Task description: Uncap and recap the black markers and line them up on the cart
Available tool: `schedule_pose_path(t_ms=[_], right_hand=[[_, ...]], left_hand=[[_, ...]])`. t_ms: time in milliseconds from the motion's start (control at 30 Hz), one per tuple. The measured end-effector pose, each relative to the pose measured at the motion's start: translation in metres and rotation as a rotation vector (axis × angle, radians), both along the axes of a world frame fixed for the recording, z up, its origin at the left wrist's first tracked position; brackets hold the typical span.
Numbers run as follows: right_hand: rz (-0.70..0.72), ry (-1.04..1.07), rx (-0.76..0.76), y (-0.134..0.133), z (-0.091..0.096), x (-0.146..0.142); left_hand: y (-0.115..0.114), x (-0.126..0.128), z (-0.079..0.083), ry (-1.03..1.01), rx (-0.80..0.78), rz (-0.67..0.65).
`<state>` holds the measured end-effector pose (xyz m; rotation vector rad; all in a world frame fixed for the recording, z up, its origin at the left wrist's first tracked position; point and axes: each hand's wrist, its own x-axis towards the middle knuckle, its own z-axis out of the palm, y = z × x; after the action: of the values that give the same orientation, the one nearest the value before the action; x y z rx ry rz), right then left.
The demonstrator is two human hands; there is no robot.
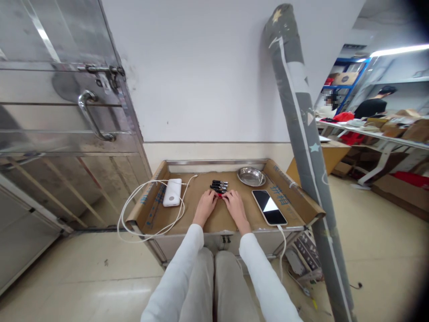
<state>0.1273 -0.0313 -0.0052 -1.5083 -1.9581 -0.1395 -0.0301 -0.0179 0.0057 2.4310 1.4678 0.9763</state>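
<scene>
A small red stick-like item (220, 195) lies sideways between my fingertips; its exact kind is too small to make out. My left hand (206, 205) pinches it at the left end, and my right hand (234, 205) has its fingers closed at the right end. Just beyond my fingers, several short black sticks with silver ends (220, 184) lie side by side in a row on the cardboard sheet (194, 219). Behind them to the right sits a round, shallow metal dish (251, 176).
A white power bank (173, 192) with a looped cable lies left; a phone (269, 207) on a cable lies right. Upturned cardboard edges border the cabinet top. A long wrapped roll (306, 134) leans at the right. Two people work in the background.
</scene>
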Motion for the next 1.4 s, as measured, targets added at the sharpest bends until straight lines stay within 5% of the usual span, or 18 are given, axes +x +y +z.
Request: schedule_pose_path(t_ms=[567,867,1400], right_hand=[[-0.164,0.094,0.005,-0.009,0.01,-0.002],[-0.097,0.094,-0.007,-0.005,0.007,-0.002],[-0.082,0.239,-0.053,0.008,-0.005,0.001]], left_hand=[[0.001,-0.002,-0.003,0.001,0.011,0.109],[0.001,-0.005,-0.006,0.122,0.086,0.427],[-0.007,-0.001,-0.003,0.222,0.037,0.414]])
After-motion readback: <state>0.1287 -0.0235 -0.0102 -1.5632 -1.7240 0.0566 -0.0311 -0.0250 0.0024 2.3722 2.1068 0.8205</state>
